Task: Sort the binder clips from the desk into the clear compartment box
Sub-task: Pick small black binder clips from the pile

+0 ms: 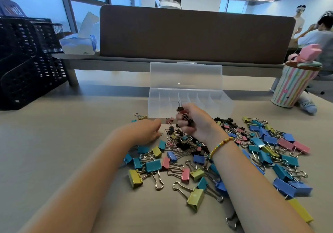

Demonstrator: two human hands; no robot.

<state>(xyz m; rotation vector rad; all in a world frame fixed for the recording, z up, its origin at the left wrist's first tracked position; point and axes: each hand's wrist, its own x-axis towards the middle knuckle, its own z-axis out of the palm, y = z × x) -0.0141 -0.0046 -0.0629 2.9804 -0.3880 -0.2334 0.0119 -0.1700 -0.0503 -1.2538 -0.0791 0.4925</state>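
Observation:
A heap of binder clips (212, 153) in blue, teal, yellow, pink and black covers the desk before me. Behind it stands the clear compartment box (223, 104) with its lid (185, 74) up; its compartments look empty. My right hand (194, 121), raised just in front of the box, grips a bunch of small black clips (188, 120), one sticking up at the top. My left hand (144, 131) lies low on the desk at the heap's left edge, fingers curled down beside a small clip; whether it holds one is hidden.
A black mesh organizer (27, 61) fills the far left. A striped cup with a pink lid (292, 86) stands at the right. A brown divider panel (196, 34) closes the back, with people beyond it. A tissue box (79, 43) sits on the shelf.

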